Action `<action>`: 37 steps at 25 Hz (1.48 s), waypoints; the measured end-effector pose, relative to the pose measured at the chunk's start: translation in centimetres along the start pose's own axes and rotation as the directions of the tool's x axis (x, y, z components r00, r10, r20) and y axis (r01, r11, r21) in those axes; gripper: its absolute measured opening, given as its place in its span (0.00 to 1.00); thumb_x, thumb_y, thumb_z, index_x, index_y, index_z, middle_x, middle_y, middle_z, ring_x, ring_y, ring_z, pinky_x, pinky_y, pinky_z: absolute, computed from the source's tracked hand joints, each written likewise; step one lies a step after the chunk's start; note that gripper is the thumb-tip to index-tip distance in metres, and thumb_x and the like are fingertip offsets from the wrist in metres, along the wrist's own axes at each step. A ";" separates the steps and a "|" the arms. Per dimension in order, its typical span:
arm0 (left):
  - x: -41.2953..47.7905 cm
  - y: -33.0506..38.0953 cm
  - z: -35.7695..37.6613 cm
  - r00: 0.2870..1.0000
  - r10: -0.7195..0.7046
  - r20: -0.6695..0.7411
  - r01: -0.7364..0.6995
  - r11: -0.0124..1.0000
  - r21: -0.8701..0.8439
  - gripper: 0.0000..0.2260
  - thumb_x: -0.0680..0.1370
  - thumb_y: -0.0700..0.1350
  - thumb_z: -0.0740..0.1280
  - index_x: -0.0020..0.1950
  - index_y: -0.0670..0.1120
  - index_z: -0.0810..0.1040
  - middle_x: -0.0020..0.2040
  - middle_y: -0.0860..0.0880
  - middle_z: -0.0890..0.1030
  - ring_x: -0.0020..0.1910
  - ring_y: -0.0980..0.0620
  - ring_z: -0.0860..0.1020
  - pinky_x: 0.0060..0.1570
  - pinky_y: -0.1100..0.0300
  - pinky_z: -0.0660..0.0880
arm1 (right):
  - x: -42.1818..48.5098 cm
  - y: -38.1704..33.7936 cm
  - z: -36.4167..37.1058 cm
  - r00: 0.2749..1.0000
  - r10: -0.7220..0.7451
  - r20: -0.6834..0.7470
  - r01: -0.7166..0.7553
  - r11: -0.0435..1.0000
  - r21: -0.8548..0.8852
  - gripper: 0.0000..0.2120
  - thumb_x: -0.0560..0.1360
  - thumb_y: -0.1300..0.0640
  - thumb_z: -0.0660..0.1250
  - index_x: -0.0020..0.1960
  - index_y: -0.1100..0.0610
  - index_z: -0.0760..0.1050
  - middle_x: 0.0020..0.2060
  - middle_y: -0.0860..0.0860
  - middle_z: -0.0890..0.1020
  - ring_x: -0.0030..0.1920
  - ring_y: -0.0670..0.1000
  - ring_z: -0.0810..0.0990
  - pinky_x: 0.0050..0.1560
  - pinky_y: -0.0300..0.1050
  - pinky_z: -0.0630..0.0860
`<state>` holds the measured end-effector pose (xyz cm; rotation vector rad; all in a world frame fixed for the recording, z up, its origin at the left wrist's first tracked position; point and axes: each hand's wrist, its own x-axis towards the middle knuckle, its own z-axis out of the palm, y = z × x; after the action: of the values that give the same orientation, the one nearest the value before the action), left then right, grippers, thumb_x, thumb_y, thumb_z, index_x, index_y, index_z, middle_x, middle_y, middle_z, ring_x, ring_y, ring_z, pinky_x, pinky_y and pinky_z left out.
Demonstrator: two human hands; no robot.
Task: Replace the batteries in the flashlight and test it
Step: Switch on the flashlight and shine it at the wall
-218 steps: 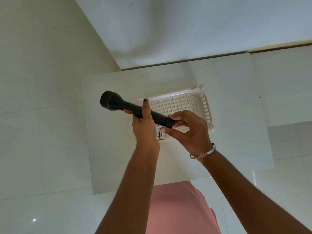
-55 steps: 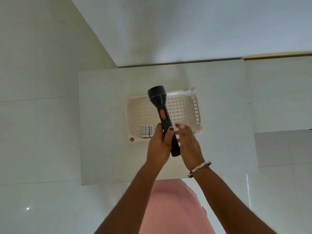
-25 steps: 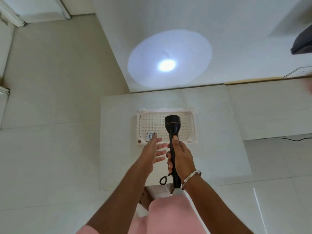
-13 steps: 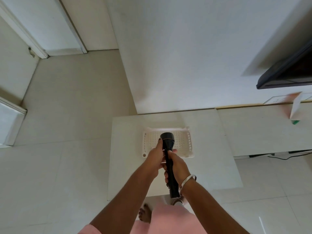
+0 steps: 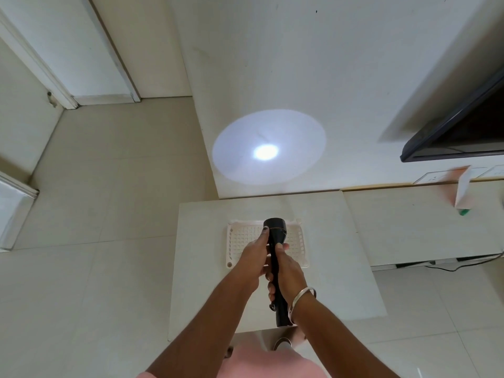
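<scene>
A long black flashlight [image 5: 276,236] points away from me toward the wall, held over a white slotted basket [image 5: 300,242]. My right hand [image 5: 289,274] wraps around its barrel. My left hand [image 5: 255,255] grips it from the left, one finger reaching up to the head. The flashlight is lit: a round patch of light [image 5: 268,147] with a bright core falls on the wall ahead. The batteries in the basket are hidden behind my hands.
The basket rests on a small white table [image 5: 341,282] against the wall. A low white shelf [image 5: 414,227] runs to the right, with a pink-and-white box [image 5: 463,190] on it. A dark screen [image 5: 463,135] hangs at upper right; a door [image 5: 90,50] stands at upper left.
Half a second ago the wall was unlit; now the light patch shows on it again. My left hand, off the flashlight a second ago, stays on it near the head.
</scene>
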<state>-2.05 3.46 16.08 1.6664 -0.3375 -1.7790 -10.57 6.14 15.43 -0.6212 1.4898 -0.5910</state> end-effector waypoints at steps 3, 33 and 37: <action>0.4 -0.2 -0.1 1.000 -0.018 -0.011 0.018 0.999 -0.030 0.22 0.82 0.58 0.54 0.64 0.46 0.77 0.52 0.46 0.86 0.57 0.46 0.81 0.65 0.49 0.73 | 0.2 -0.1 -0.1 0.997 0.038 0.063 -0.042 0.997 0.057 0.22 0.81 0.46 0.54 0.52 0.65 0.74 0.26 0.54 0.74 0.20 0.50 0.71 0.22 0.39 0.70; 17.8 -10.1 -5.8 0.919 0.087 -0.384 0.207 0.723 0.660 0.34 0.81 0.53 0.58 0.79 0.41 0.44 0.81 0.44 0.47 0.78 0.43 0.52 0.75 0.48 0.53 | 24.2 6.8 -1.6 0.998 -0.006 -0.065 -0.046 0.631 -0.774 0.11 0.73 0.48 0.69 0.51 0.54 0.76 0.40 0.49 0.78 0.40 0.49 0.76 0.40 0.40 0.71; 17.6 -10.7 -5.7 0.918 0.106 -0.383 0.190 0.729 0.658 0.34 0.81 0.53 0.59 0.79 0.42 0.44 0.81 0.45 0.47 0.78 0.44 0.52 0.75 0.49 0.53 | 26.3 7.8 -1.2 0.996 -0.020 -0.087 -0.056 0.621 -0.782 0.12 0.73 0.50 0.70 0.52 0.56 0.76 0.45 0.52 0.82 0.42 0.51 0.78 0.45 0.44 0.77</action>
<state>0.93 1.86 -5.03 2.5211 -0.8555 -1.3470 -11.84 -6.67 -8.77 -1.2719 1.8236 0.1148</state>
